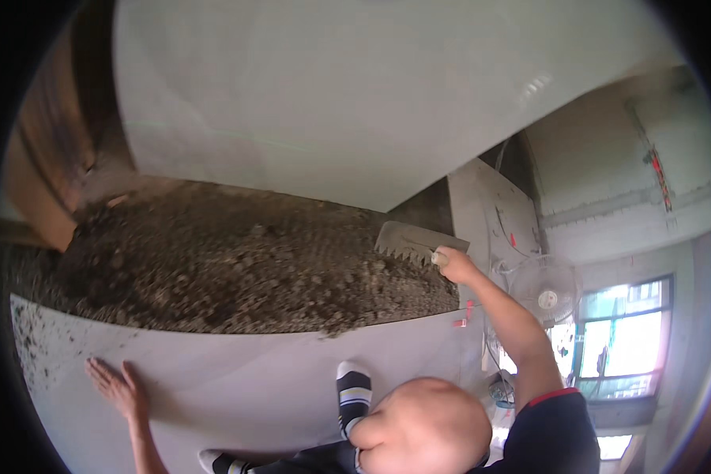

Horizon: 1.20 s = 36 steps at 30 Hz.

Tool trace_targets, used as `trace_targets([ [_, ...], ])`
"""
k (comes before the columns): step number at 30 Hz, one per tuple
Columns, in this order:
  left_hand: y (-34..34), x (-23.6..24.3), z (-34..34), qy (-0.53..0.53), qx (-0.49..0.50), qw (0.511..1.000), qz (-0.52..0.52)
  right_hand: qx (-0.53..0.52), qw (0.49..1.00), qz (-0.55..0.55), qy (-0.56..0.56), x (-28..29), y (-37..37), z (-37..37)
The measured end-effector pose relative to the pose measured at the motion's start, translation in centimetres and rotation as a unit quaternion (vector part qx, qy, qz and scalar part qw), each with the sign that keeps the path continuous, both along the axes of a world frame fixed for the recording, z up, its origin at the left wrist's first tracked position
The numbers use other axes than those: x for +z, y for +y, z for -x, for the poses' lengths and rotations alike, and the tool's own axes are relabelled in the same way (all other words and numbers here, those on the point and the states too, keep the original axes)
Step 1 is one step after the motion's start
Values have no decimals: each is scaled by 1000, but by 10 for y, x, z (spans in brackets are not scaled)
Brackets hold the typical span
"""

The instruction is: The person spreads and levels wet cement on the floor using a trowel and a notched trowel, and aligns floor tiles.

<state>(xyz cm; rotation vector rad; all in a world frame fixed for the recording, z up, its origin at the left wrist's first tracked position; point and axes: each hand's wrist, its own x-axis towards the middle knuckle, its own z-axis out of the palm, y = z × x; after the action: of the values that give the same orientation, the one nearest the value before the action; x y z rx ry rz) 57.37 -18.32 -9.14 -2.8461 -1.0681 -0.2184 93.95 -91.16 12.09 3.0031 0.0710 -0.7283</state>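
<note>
My right hand is closed round the handle of a notched trowel. The trowel's toothed edge faces the right end of a dark, crumbly mortar bed; whether the teeth touch it I cannot tell. At the lower left, my left hand rests with fingers stretched out on a large pale grey tile. Dark crumbs speckle this tile's left end. Beyond the mortar stands or lies another large, glossy pale slab, with a faint green line across it.
My striped socks are on the near tile, beside my bare knee. Brown wooden boards edge the far left. On the right are a standing fan, a bright window and small red pieces by the tile's end.
</note>
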Motion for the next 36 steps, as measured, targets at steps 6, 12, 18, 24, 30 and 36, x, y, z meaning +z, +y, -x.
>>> trace_targets([
  [6, 28, 26, -2, 187, -32, 978, 82, -110, 980, 65, -150, -80, -131, 15],
  [12, 97, 17, 25, 306, -25, 948, 87, 46, 963, -80, -253, -137, -77, -32],
  [18, 69, 19, -1, 355, -38, 928, 109, 14, 983, 19, -181, -151, -113, -62],
  [24, 121, 49, 29, 268, -12, 956, 121, -57, 997, -1, -61, -140, -89, -41],
  [30, 74, 32, 19, 293, 6, 938, 184, 17, 998, 19, 64, -125, -107, -7],
  [36, 13, 57, -18, 237, 20, 930, 279, 64, 984, 13, 168, -113, -93, 4],
])
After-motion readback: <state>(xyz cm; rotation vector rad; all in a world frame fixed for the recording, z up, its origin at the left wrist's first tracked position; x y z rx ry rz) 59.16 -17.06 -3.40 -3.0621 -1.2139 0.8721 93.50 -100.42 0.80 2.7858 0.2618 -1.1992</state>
